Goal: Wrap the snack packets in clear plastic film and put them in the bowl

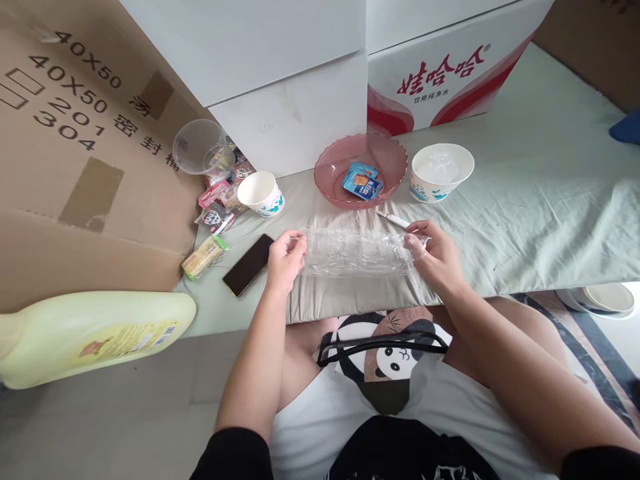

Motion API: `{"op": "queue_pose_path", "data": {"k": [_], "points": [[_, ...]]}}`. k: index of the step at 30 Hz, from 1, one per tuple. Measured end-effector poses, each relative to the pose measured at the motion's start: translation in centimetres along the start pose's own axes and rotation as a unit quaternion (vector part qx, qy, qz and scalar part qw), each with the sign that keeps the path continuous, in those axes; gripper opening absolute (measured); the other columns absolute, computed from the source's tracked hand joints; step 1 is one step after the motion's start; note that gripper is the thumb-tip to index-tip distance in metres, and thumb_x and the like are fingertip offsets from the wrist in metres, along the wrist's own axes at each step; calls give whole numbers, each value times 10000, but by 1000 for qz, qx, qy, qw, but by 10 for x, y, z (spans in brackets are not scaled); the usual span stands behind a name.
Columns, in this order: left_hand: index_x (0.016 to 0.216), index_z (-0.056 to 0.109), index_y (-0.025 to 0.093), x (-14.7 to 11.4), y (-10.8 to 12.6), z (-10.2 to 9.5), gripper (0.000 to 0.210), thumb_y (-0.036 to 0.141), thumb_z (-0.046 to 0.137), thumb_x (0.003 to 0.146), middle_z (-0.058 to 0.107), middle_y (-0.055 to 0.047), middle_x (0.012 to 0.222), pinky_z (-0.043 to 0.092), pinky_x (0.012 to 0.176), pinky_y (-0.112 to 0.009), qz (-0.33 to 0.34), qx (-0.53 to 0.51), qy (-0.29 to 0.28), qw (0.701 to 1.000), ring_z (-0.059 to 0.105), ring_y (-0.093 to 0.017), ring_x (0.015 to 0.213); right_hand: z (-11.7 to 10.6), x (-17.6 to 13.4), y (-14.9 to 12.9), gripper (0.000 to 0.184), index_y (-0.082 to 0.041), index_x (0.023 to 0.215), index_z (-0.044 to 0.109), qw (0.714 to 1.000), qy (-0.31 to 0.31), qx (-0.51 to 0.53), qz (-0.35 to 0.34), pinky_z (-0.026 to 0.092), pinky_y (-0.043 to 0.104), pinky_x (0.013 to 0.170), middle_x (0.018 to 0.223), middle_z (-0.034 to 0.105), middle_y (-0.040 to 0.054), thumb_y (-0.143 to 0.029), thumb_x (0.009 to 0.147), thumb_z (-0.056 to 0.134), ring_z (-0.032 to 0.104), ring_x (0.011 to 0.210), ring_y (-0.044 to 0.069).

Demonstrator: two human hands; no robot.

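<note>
Between my two hands a clear plastic bag (357, 253) is stretched out flat, just above the near edge of the cloth-covered table. My left hand (286, 261) pinches its left end between thumb and fingers. At the other end my right hand (436, 257) grips the gathered plastic. A white pen-like tool (395, 219) lies just beyond the right hand, partly hidden by its fingers. Behind the bag stands a pink glass bowl (330, 170) with blue snack packets (364, 181) in it. To its right is a paper bowl (435, 190) holding crumpled clear plastic.
A black phone (247, 265) lies left of my left hand, near a wrapped snack bar (204, 257). Further back are a paper cup (262, 195), a clear plastic tub (200, 148) and several packets. Boxes (295, 113) line the back; a yellow bottle (100, 337) juts in from the left.
</note>
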State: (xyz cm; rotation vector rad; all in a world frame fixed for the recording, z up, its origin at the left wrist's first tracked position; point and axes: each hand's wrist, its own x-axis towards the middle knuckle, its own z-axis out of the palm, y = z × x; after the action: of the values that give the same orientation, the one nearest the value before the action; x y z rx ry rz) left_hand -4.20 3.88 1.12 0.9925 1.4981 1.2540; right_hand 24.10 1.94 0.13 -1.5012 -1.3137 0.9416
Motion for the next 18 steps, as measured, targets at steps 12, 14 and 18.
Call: {"op": "queue_pose_path", "data": {"k": [12, 14, 18], "points": [[775, 661, 206, 12, -14, -8, 124, 200, 773, 721, 603, 50, 557, 335, 546, -195, 38, 212, 25, 976, 466, -94, 473, -4, 6, 9, 160, -247, 784, 653, 969, -39, -229, 86, 354, 323, 572, 528, 591, 12, -381, 821, 574, 535, 537, 210], [788, 660, 227, 12, -12, -6, 134, 208, 778, 729, 616, 46, 599, 361, 603, -208, 46, 271, 41, 960, 501, -117, 525, -4, 5, 14, 213, -255, 974, 680, 956, -22, -282, 72, 384, 336, 608, 661, 656, 34, -368, 808, 610, 576, 624, 240], [946, 653, 265, 14, -12, -1, 258, 254, 803, 738, 710, -29, 917, 460, 785, -269, 88, 342, 67, 933, 632, -209, 817, -2, 0, 19, 460, -236, 1276, 606, 944, 54, -320, -62, 497, 442, 742, 1097, 676, 147, -387, 842, 610, 639, 911, 324]]}}
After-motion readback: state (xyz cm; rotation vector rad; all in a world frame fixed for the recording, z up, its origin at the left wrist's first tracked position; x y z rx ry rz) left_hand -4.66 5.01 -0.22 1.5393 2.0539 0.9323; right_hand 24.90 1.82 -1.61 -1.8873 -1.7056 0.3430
